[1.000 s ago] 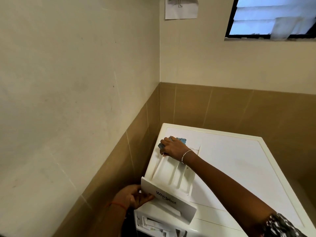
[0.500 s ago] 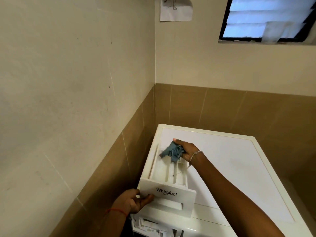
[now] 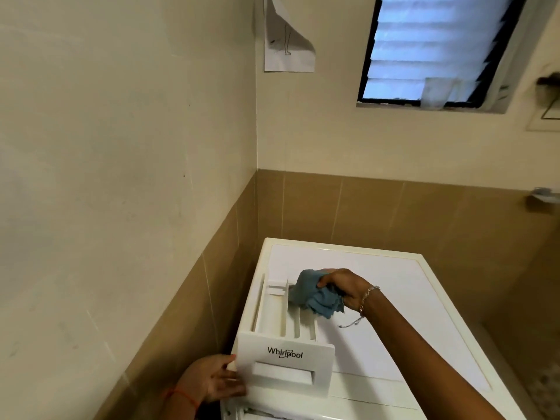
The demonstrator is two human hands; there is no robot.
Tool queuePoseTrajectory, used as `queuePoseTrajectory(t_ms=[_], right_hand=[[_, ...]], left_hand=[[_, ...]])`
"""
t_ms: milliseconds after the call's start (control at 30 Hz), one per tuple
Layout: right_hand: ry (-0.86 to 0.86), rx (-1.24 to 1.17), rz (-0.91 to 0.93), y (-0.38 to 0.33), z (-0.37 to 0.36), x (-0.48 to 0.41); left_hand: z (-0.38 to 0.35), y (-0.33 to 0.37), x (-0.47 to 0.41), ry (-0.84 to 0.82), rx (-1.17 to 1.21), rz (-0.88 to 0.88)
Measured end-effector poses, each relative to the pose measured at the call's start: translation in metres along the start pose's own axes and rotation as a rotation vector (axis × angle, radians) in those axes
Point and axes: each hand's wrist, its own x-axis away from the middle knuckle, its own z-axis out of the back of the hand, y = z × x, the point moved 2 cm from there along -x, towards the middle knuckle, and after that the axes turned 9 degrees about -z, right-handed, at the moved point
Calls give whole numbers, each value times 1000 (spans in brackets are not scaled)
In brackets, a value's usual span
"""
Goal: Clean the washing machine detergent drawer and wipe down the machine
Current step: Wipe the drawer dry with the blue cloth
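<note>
The white detergent drawer (image 3: 285, 362), marked Whirlpool on its front panel, lies out of its slot on top of the white washing machine (image 3: 394, 298), compartments facing up. My left hand (image 3: 212, 381) grips the drawer's front panel at its left edge. My right hand (image 3: 342, 287) holds a crumpled blue cloth (image 3: 313, 295) against the rear right part of the drawer's compartments. A bracelet hangs from my right wrist.
The machine stands in a corner, with a tiled wall (image 3: 181, 268) close on its left and another behind it. A paper sheet (image 3: 286, 40) hangs on the back wall beside a louvred window (image 3: 436, 47). A metal fitting (image 3: 542, 197) sticks out at right.
My right hand has moved the cloth from the drawer's far left end to its rear right compartments. The drawer's front has turned more square to me.
</note>
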Motion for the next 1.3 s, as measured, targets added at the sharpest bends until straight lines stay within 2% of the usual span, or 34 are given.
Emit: queuePoseTrajectory(t_ms=[100,133,200,233,333,400,467,567,700,800,900,967,1167,1300], right_hand=[[113,553,211,-18,-6,24],[128,709,270,-25,-9,32],[148,883,344,-42,-16,51],[131,863,356,-50,-20,61],[19,555,362,-69,-26,86],[-84,378,337,-76,-27,96],[-89,310,297,-79,-20,102],[35,327,254,-74,-3,109],[24,220,291,-73,6,117],[-44,30,304,-71,7,116],[-168,-50,266,-67,-1,117],[-181,-43,265,-66,-4,119],[-66,-154,218,-58,2,131],[55,-274,341,-34,5,143]], left_hand=[[2,41,6,233,-190,-438],[-8,61,17,226,-229,-594],[-40,97,48,41,-269,-813],[-57,109,61,-92,-290,-847],[-100,124,82,-519,-226,-735],[-117,127,88,-694,-109,-688],[-126,135,93,-683,-108,-727],[-132,146,104,-601,-223,-872],[-139,150,120,-611,-175,-959],[-148,150,129,-601,-62,-995],[-155,151,135,-589,-15,-984],[-155,153,138,-587,-49,-970],[-152,154,136,-591,-39,-783],[-171,139,139,-611,-34,-741]])
